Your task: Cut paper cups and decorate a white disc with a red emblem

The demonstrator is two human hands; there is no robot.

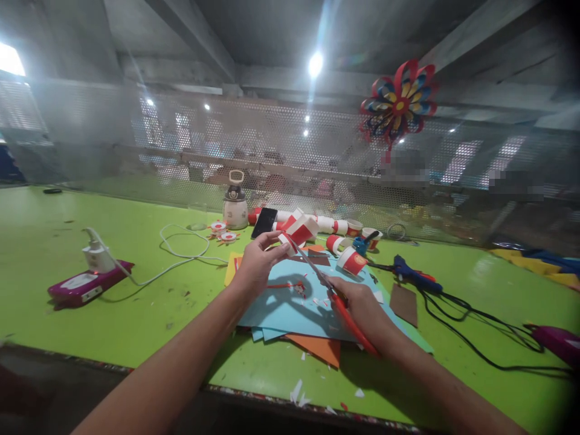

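Observation:
Between the thumb and fingers of my left hand (260,263) is a red and white paper cup (302,228), its wall cut into flaps. My right hand (360,302) is closed round the red handles of a pair of scissors (348,320). The blades point up and left, their tips at the edge of the cup near my left fingers. Under both hands lie light blue paper sheets (281,314) with small cut scraps (299,289) on them. Just beyond my right hand a red and white cup (351,261) lies on its side.
A blue glue gun (414,275) with a black cord rests at the right. Purple power strips (86,287) lie left and far right, a white cable running from the left one. Behind stand a bottle (235,208), a phone (264,223) and a row of cups (326,224).

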